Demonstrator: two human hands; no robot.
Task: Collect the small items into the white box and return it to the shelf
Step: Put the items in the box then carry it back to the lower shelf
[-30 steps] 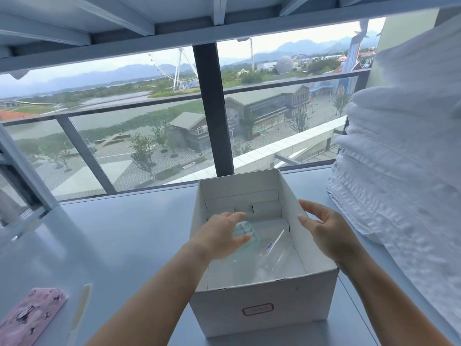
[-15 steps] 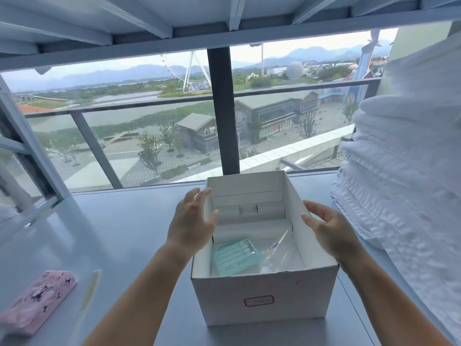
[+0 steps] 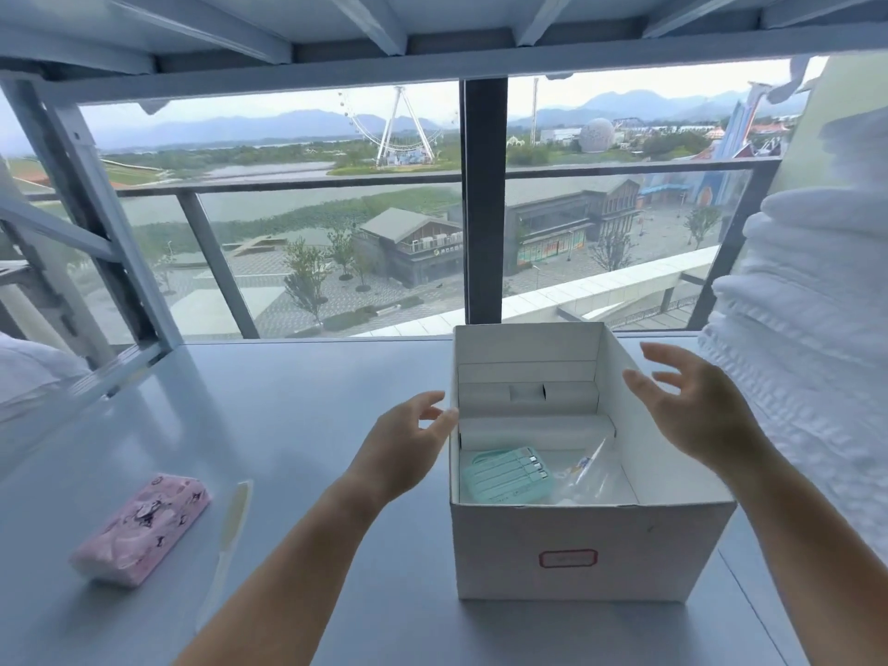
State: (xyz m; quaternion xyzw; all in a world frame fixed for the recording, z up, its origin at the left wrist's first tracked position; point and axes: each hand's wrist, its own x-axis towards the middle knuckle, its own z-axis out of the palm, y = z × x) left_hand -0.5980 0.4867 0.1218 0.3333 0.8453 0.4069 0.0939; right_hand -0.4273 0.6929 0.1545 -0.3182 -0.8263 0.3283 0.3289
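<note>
White cardboard forms the open box (image 3: pixel 572 545) standing on a grey shelf (image 3: pixel 269 425) before a wide window, a red-outlined label on its front wall. Inside lie a mint-green case (image 3: pixel 504 475) at the box's 7 o'clock corner and a clear plastic bag (image 3: pixel 584 473) just beside it, at 5 o'clock. The person's left hand (image 3: pixel 403 449) hovers at the box's 9 o'clock wall, fingers loosely spread and empty, fingertips at the rim. The right hand (image 3: pixel 696 406) floats at 3 o'clock, wide open, holding nothing. A pink packet (image 3: pixel 141 531) and a pale comb (image 3: pixel 226 545) lie well apart from the box at its 9 o'clock. Folded white towels (image 3: pixel 812 338) are stacked at 3 o'clock.
</note>
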